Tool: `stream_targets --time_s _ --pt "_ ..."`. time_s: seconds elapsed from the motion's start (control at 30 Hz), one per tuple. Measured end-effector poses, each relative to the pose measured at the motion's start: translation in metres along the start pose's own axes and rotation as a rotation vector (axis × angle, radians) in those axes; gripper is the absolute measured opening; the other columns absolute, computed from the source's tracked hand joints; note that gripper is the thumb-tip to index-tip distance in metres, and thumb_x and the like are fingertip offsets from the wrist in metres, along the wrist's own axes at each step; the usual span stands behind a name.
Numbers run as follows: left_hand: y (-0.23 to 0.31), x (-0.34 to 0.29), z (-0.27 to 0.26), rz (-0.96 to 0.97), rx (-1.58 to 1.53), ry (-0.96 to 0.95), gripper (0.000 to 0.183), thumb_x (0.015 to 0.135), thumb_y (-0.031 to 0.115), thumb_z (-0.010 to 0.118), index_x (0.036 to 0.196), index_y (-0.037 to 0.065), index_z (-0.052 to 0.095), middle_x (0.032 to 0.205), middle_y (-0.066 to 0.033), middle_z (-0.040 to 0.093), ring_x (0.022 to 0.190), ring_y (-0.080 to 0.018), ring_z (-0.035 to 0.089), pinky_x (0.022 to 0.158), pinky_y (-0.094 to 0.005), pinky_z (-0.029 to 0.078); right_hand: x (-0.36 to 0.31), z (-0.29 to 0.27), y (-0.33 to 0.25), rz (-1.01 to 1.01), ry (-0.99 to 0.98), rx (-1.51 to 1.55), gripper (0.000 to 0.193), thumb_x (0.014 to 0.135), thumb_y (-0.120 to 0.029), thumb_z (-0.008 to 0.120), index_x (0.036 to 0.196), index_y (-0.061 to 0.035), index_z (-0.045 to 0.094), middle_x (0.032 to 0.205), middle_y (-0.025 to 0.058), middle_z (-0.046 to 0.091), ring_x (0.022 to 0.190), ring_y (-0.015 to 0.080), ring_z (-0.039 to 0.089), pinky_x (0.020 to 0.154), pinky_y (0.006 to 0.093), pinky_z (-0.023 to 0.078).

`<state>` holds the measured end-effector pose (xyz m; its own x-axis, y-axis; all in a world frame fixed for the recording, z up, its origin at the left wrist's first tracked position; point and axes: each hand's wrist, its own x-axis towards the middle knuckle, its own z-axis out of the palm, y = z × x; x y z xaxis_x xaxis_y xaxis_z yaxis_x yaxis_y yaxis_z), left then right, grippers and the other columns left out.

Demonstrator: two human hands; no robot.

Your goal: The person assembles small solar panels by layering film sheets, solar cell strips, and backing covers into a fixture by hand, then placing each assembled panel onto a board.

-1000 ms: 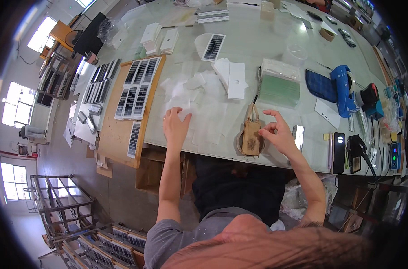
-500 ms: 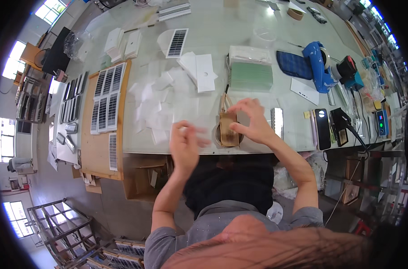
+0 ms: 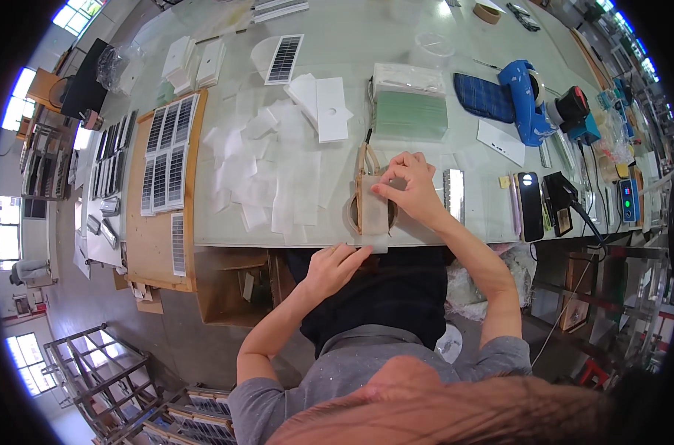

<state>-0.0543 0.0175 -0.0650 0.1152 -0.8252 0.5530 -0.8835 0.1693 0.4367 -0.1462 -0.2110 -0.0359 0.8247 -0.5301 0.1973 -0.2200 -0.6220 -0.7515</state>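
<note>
A thin translucent strip [image 3: 375,211] lies over a brownish flat block near the table's front edge. At the block's far part, my right hand [image 3: 417,189] has thumb and forefinger closed together on the strip. My left hand [image 3: 333,268] is at the table edge, its fingers pinching the near end of the same strip. Beneath the block shows part of a dark round base [image 3: 354,213]. A tool with two pale handles [image 3: 368,159] lies just beyond it. Part of the block is covered by the strip.
Loose translucent sheets [image 3: 281,174] spread to the left, beside a wooden board [image 3: 133,241] with small solar panels. Beyond my hands stands a stack of greenish plates [image 3: 410,116]. A blue tape dispenser [image 3: 526,104], a phone [image 3: 530,208] and a metal strip [image 3: 453,191] lie to the right.
My left hand has come down to the table edge and my right fingers have closed over the block. A translucent strip now covers the block, which showed bare before.
</note>
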Motion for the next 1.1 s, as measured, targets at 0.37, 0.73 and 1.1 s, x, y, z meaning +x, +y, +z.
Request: stream_targets --time_s 0.37,0.73,1.1 --pt "0.003 0.021 -0.001 -0.258 -0.206 0.097 0.012 0.075 0.009 0.078 0.086 0.011 0.074 0.07 -0.0038 0.058 0.059 -0.0212 0.059 0.053 -0.032 0.047 0.018 0.008 0.013 -0.029 0.07 -0.038 0.023 0.072 -0.036 0.079 0.073 -0.0163 0.066 0.099 -0.001 0.053 0.099 0.0221 0.044 0.089 0.0398 0.023" --pt "0.004 0.022 -0.003 -0.232 -0.158 0.082 0.012 0.075 0.011 0.079 0.085 0.01 0.072 0.073 -0.0034 0.058 0.061 -0.0209 0.059 0.055 -0.032 0.048 0.021 0.007 0.009 -0.054 0.046 -0.072 0.021 0.073 -0.031 0.078 0.077 -0.0153 0.065 0.1 -0.0004 0.056 0.103 0.0214 0.045 0.093 0.0397 0.023" --pt "0.014 0.029 -0.008 -0.031 0.168 -0.086 0.036 0.077 0.026 0.074 0.109 0.013 0.064 0.114 0.0 0.061 0.093 -0.0186 0.056 0.076 -0.0341 0.044 0.009 -0.027 0.008 -0.041 0.19 -0.15 0.039 0.073 -0.031 0.079 0.104 -0.015 0.062 0.106 0.0006 0.057 0.105 0.0214 0.048 0.09 0.0387 0.028"
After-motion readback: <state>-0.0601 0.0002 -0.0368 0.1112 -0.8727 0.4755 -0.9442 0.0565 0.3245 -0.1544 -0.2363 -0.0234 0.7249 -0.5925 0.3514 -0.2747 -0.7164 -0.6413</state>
